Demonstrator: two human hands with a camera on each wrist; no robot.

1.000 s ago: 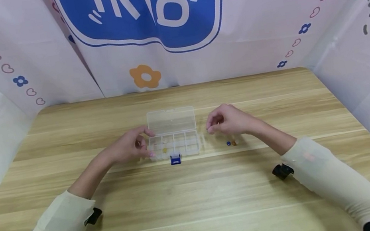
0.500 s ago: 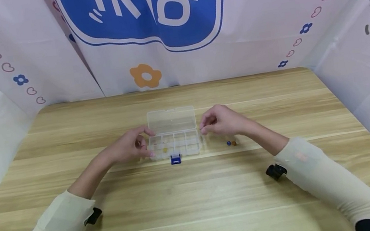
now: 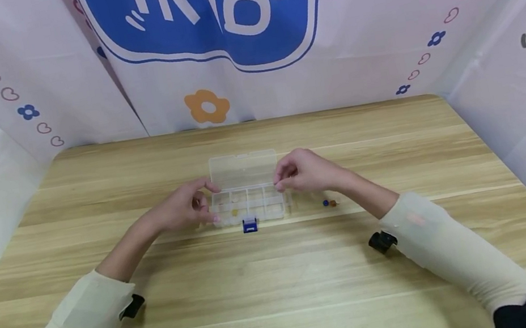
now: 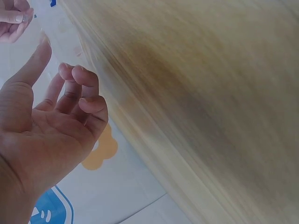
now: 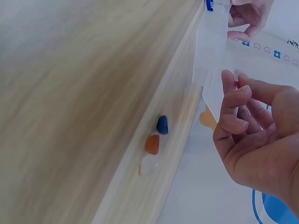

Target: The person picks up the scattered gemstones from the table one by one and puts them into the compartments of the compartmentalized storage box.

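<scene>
A clear plastic compartment box [image 3: 274,208] lies on the table, its lid [image 3: 243,170] raised at the back and its blue latch [image 3: 250,225] at the front. My left hand [image 3: 179,207] holds the box's left end, thumb at the front corner and index finger at the back. Over the back right corner, my right hand [image 3: 306,170] pinches a tiny clear piece [image 5: 237,72] between thumb and index finger; a touch of red shows beneath it, mostly hidden by the fingertips. A small yellow piece [image 3: 234,212] sits in a left front compartment.
Right of the box, a small blue stone [image 5: 162,124], an orange stone [image 5: 152,144] and a whitish translucent stone [image 5: 148,164] lie in a row on the wooden table [image 3: 262,290]. A printed white cloth [image 3: 343,82] stands behind the table's back edge.
My right hand has moved left, from beside the box to its back right corner, still pinching the tiny piece. The left hand and the box have stayed in place.
</scene>
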